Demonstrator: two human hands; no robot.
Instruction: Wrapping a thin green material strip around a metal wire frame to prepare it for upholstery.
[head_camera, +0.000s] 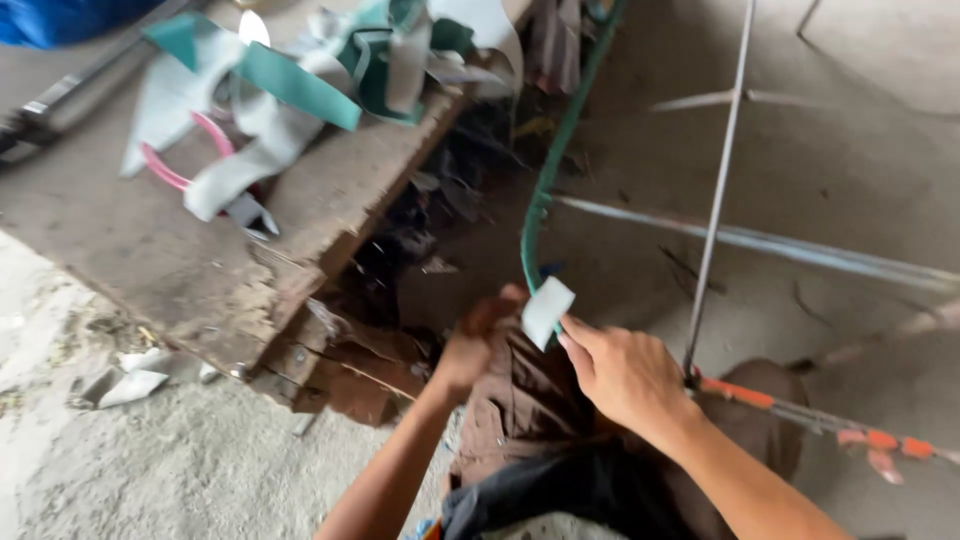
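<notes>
My left hand (478, 340) grips the lower end of a curved green-wrapped rod (545, 190) just above my knee. With my right hand (620, 372) I pinch a short white strip (547, 311) against that rod, right beside the left hand. The rod arcs up and away toward the top of the view. A thin bare metal rod (718, 190) stands beside it, and a rod with orange wrapping (790, 405) runs off to the right by my right wrist.
A rough wooden bench (150, 240) on the left carries a heap of green and white strips (300, 80) and a pink ring (175, 175). Dark scraps (420, 240) lie under it. More pale rods (780, 242) cross the concrete floor at right.
</notes>
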